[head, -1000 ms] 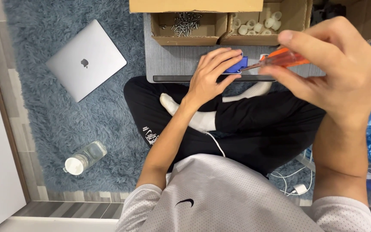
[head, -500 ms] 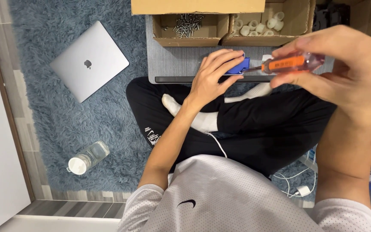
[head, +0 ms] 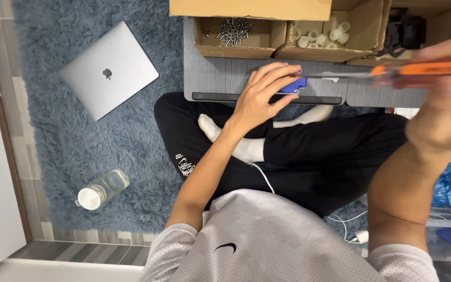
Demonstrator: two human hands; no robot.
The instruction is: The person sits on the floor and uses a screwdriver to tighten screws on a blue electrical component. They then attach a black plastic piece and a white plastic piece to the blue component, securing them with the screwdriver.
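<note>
Here the left hand [head: 259, 96] pins a small blue plastic part [head: 292, 86] on the grey lap desk [head: 220, 78], while the right hand [head: 447, 112] grips an orange-handled screwdriver [head: 424, 70] — tip at the part, so driving looks underway; next calls for steady, aligned turning.

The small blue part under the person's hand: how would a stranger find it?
Start at the grey lap desk across the person's knees. The left hand presses the blue part against its front edge. It is the only bright blue piece there; the screws and white caps sit in cardboard boxes behind.
</note>
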